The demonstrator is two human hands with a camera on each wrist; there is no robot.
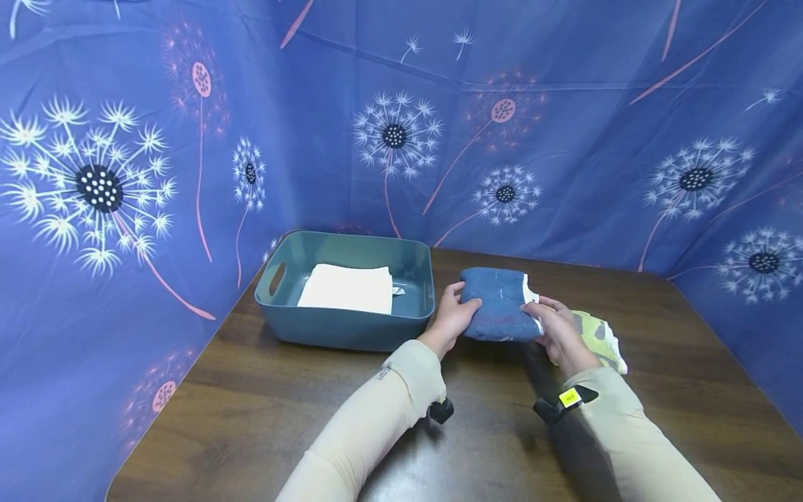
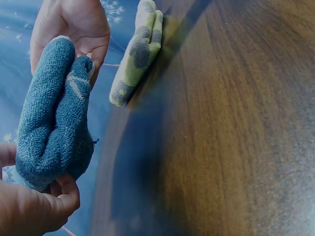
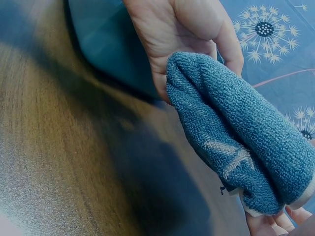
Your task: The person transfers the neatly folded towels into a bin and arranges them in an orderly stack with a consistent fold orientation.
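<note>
A folded blue terry towel [image 1: 498,303] with a white edge is held up above the table between both hands. My left hand [image 1: 453,315] grips its left end, thumb on top and fingers beneath. At the white-edged right end my right hand [image 1: 558,331] pinches the towel, thumb over it. Both wrist views show the towel's [image 2: 54,113] thick folded layers from the side. Partly behind the right hand, a folded green and grey patterned towel [image 1: 599,338] lies on the table.
Left of the hands stands a teal plastic bin [image 1: 345,335] with side handle holes. A folded white cloth [image 1: 348,289] lies inside it. The brown wooden table [image 1: 263,425] meets a blue dandelion-print curtain [image 1: 314,139] at the back and sides.
</note>
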